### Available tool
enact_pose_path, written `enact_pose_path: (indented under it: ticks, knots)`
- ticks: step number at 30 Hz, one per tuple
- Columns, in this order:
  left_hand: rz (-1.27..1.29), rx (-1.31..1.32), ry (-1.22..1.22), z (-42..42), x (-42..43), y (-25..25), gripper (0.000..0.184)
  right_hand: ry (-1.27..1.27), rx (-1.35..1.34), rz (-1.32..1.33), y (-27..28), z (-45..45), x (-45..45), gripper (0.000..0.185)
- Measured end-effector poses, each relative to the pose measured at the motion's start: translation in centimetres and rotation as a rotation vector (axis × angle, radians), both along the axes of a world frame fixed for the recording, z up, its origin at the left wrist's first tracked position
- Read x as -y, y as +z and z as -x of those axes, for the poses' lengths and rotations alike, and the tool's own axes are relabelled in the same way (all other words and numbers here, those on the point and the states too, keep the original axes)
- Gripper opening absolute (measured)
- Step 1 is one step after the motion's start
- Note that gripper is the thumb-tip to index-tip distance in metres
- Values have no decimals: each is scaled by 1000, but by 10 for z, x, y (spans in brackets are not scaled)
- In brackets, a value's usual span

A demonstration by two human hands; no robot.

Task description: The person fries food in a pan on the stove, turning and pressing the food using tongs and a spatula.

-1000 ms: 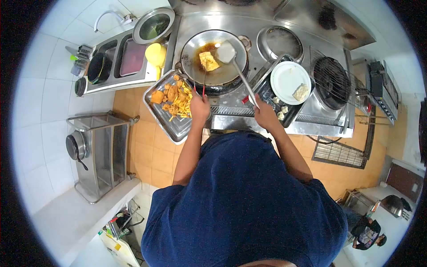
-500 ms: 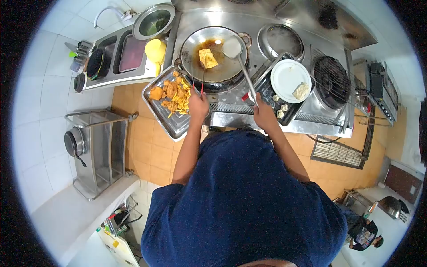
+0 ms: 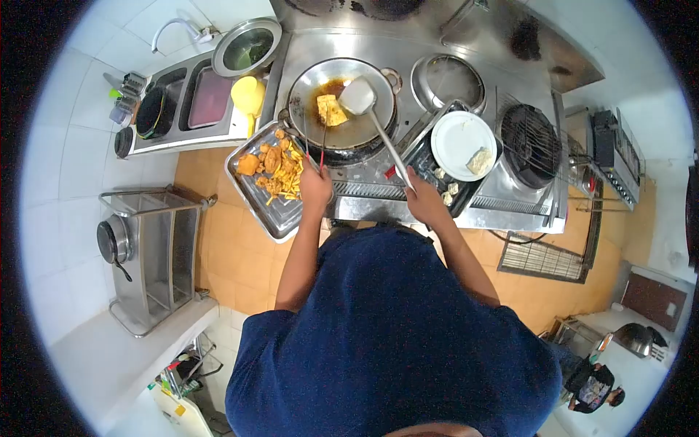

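At the upper left, a yellow ladle lies on the edge of the sink unit. Right of it and lower, a steel tray sits tilted in the frame, its left part holding fried pieces and yellow strips.

At the tray's right edge is the left hand, closed around red-handled tongs, whose thin prongs point almost straight up the frame.

Above this hand, in upper centre, is the wok. A golden slab lies in it, left of the middle, in a little brown liquid. The slab is up and slightly right of the left hand, clearly nearer to it than to the other. It is nearly as broad as long, so no long axis stands out. One prong reaches the slab; whether it grips cannot be told.

Just right of the slab is the blade of a spatula, its handle slanting down to the right hand, which is wrapped round the end. The slab is up and left of that hand.

Farther right, a black tray carries a white plate with a pale lump.
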State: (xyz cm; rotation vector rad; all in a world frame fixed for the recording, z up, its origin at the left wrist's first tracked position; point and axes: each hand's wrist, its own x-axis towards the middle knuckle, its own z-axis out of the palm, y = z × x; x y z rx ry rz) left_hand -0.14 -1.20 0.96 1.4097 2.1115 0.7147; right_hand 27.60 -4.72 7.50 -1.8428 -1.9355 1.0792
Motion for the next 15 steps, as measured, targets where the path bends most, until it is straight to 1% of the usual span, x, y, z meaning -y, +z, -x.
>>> enact_pose_path:
  ticks: [1,4,7,10,12,13,15]
  knots:
    - [-19,1,-2,0,0,1,58,-14,25,-10,4,4,0,56]
    - [-42,0,0,-1,2,4,57,-99,155,227,23,16,-9,56]
    - [-26,-6,14,-3,1,4,56,48,35,-41,-5,1,-2,58]
    - [-25,-13,23,-1,1,-2,56,18,-6,-16,-4,1,1,58]
    - [1,13,26,0,2,-2,59,-20,130,82,10,10,-4,58]
    - [-12,14,21,0,3,0,58,-42,196,133,15,13,-6,57]
    - [-40,15,8,-2,3,5,55,2,111,13,-20,-1,-7,57]
